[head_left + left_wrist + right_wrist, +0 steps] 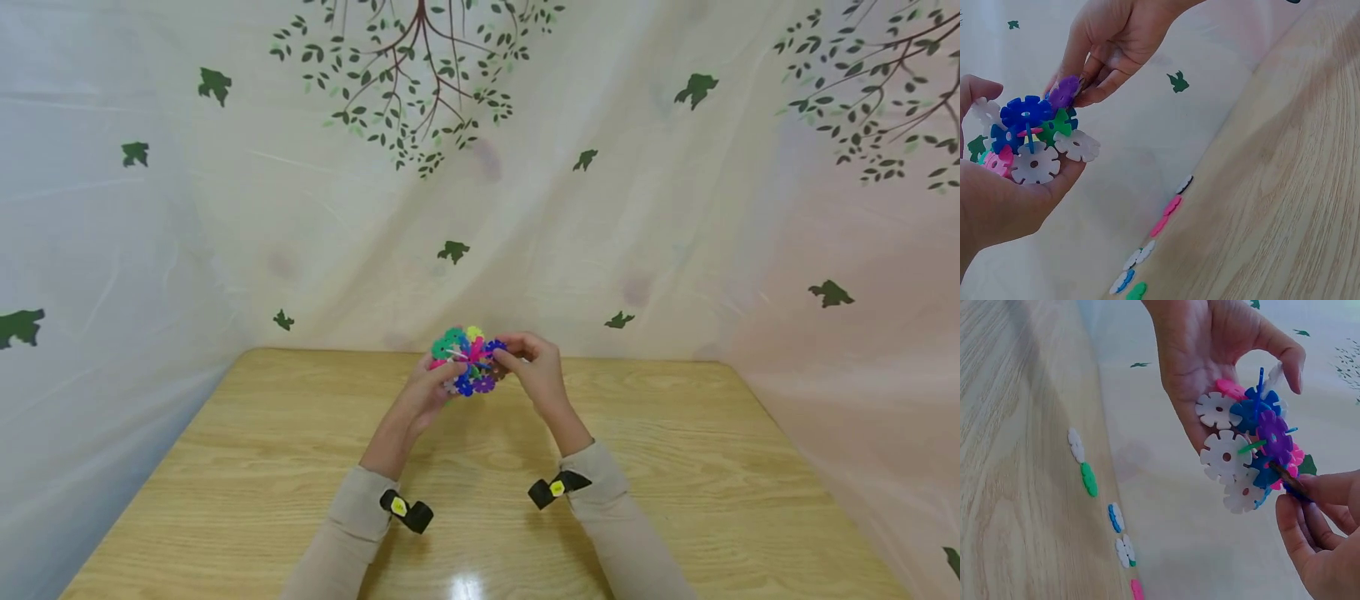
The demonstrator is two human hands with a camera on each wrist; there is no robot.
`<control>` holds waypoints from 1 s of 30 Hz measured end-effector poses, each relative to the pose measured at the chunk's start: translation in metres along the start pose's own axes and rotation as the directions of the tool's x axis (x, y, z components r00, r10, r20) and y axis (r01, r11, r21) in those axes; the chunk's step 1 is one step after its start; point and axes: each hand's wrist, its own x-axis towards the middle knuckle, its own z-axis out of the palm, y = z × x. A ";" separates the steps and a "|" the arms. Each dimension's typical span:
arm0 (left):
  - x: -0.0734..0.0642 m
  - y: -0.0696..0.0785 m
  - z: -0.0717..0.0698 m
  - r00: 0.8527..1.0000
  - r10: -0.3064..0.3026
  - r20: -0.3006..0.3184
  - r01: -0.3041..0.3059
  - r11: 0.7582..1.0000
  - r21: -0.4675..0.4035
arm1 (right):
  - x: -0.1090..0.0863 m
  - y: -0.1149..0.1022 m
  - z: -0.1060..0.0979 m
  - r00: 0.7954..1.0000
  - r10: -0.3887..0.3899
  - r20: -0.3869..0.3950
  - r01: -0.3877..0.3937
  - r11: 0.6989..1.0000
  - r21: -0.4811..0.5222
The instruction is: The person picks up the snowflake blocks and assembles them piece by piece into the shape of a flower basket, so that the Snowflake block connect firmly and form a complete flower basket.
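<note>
A ball-like cluster of interlocking plastic snowflake discs (471, 377) is held up over the far part of the table, in white, blue, pink, green, purple and yellow. My left hand (422, 398) grips it from the left, thumb across the near side and fingers underneath. From the right, my right hand (543, 375) pinches a dark disc (1297, 487) between thumb and fingers at the cluster's edge. That disc shows almost edge-on in the right wrist view, partly covered by the fingertips. A purple disc (1064, 92) sits close to those fingers in the left wrist view.
Along the table's far edge lie several loose discs, among them a green disc (1089, 479) and a pink disc (1174, 205). The wooden table (225, 483) ends at a pale curtain (360, 250) printed with leaves. A black wrist camera (408, 512) sits on the left sleeve.
</note>
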 end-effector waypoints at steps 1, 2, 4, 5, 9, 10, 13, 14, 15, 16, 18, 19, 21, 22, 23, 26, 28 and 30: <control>0.000 0.000 -0.001 1.000 -0.001 -0.004 0.001 1.000 0.002 | 0.000 0.000 -0.001 1.000 0.000 0.017 0.000 1.000 0.001; 0.000 0.001 -0.001 1.000 -0.004 -0.004 0.004 1.000 0.001 | 0.000 -0.001 -0.001 0.999 0.002 0.035 -0.002 1.000 -0.004; 0.000 0.002 -0.003 1.000 -0.008 -0.006 0.008 1.000 0.004 | 0.001 -0.002 -0.003 0.997 0.005 0.072 -0.004 1.000 -0.022; 0.000 0.002 -0.004 1.000 -0.009 -0.008 0.009 1.000 0.002 | 0.002 -0.003 -0.004 0.996 0.008 0.092 -0.005 0.999 -0.032; 0.000 0.003 -0.008 1.000 -0.009 -0.022 0.009 1.000 -0.011 | 0.004 -0.005 -0.010 0.981 0.036 0.192 -0.020 0.996 -0.083; 0.000 0.004 -0.010 1.000 -0.009 -0.023 0.009 1.000 -0.014 | 0.005 -0.006 -0.012 0.975 0.044 0.218 -0.024 0.995 -0.095; -0.001 0.006 -0.014 1.000 -0.007 -0.030 0.007 1.000 -0.001 | 0.011 -0.008 -0.021 0.962 0.067 0.265 -0.035 0.992 -0.123; -0.001 0.007 -0.015 0.999 -0.007 -0.035 0.007 1.000 0.005 | 0.014 -0.008 -0.024 0.961 0.073 0.268 -0.040 0.991 -0.129; -0.001 0.008 -0.016 0.999 -0.006 -0.038 0.006 1.000 0.012 | 0.017 -0.007 -0.028 0.961 0.075 0.267 -0.038 0.989 -0.143; 0.000 0.009 -0.018 0.999 -0.004 -0.042 0.005 1.000 0.017 | 0.021 -0.005 -0.031 0.961 0.080 0.266 -0.037 0.986 -0.163; 0.000 0.010 -0.021 0.999 -0.001 -0.048 0.003 1.000 0.028 | 0.030 0.001 -0.040 0.960 0.096 0.264 -0.038 0.976 -0.216; 0.001 0.011 -0.022 0.999 0.001 -0.053 0.001 1.000 0.027 | 0.035 0.005 -0.044 0.957 0.105 0.270 -0.035 0.967 -0.254; 0.001 0.013 -0.025 0.999 0.007 -0.048 -0.006 0.999 0.034 | 0.044 0.016 -0.053 0.948 0.131 0.291 -0.026 0.940 -0.339; 0.001 0.014 -0.026 0.999 0.007 -0.049 -0.006 1.000 0.029 | 0.049 0.021 -0.056 0.940 0.150 0.306 -0.023 0.924 -0.381; 0.001 0.014 -0.027 0.999 0.009 -0.045 -0.008 1.000 0.030 | 0.053 0.027 -0.060 0.934 0.168 0.315 -0.023 0.909 -0.416; 0.001 0.016 -0.029 1.000 0.012 -0.028 -0.012 1.000 0.022 | 0.061 0.046 -0.068 0.915 0.233 0.329 -0.043 0.867 -0.496; 0.001 0.015 -0.029 1.000 0.010 -0.022 -0.010 1.000 0.010 | 0.064 0.060 -0.073 0.907 0.277 0.318 -0.069 0.841 -0.536; 0.002 0.014 -0.028 1.000 0.010 -0.013 -0.010 1.000 0.006 | 0.067 0.074 -0.076 0.898 0.311 0.313 -0.091 0.824 -0.559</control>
